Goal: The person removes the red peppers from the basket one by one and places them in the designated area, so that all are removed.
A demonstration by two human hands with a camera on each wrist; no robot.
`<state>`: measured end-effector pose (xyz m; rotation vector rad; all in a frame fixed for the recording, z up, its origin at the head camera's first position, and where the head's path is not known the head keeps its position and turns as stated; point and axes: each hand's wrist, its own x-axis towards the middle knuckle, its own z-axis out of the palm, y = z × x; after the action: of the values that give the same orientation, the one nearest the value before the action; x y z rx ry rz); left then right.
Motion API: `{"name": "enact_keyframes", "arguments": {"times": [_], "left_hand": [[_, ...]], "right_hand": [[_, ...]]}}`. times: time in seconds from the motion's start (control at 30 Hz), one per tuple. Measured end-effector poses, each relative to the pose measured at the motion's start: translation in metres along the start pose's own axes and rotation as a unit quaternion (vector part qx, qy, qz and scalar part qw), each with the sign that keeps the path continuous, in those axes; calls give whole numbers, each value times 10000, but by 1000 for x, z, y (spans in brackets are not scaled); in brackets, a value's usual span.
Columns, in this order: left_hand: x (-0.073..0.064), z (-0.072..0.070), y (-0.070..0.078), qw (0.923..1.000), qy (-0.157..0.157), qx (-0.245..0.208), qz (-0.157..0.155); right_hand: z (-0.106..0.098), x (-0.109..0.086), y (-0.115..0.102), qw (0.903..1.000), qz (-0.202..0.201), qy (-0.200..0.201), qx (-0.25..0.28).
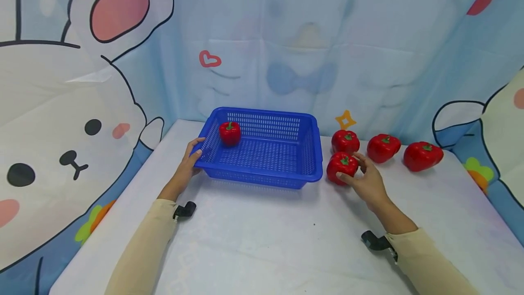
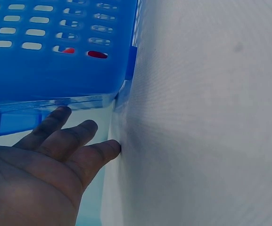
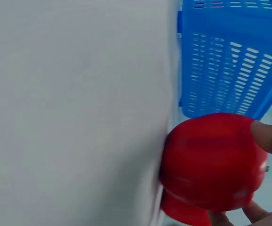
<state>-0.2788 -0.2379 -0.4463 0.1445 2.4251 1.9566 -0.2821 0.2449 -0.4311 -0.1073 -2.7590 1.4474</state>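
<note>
My left hand (image 1: 186,167) holds the left rim of a blue plastic basket (image 1: 262,172), thumb and forefinger at its edge. In the left wrist view, its other fingers (image 2: 74,139) extend loosely beside the outer wall. One red bell pepper (image 1: 230,134) sits inside the basket at the left. Right of the basket, my right hand (image 1: 370,183) grips another red bell pepper (image 1: 340,167) between thumb and fingers. The right wrist view shows this bell pepper (image 3: 211,162) close over the white cloth, the thumb (image 3: 270,136) on its side.
Behind the gripped pepper stands a red bell pepper (image 1: 345,141). Two more, a middle pepper (image 1: 382,148) and a far-right pepper (image 1: 422,156), lie along the table's back edge. A printed cartoon curtain (image 1: 254,76) hangs behind the white-covered table (image 1: 262,240).
</note>
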Motion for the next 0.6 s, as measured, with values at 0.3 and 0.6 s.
{"name": "enact_keyframes", "arguments": {"times": [0.3,0.6], "left_hand": [[0,-3,-1,10000,16,-83,43],[0,-1,1,10000,-4,-87,-2]], "right_hand": [[-1,-10,-39,9965,-540,436,-468],[13,-12,-128,9906,-1057,-836,243]]}}
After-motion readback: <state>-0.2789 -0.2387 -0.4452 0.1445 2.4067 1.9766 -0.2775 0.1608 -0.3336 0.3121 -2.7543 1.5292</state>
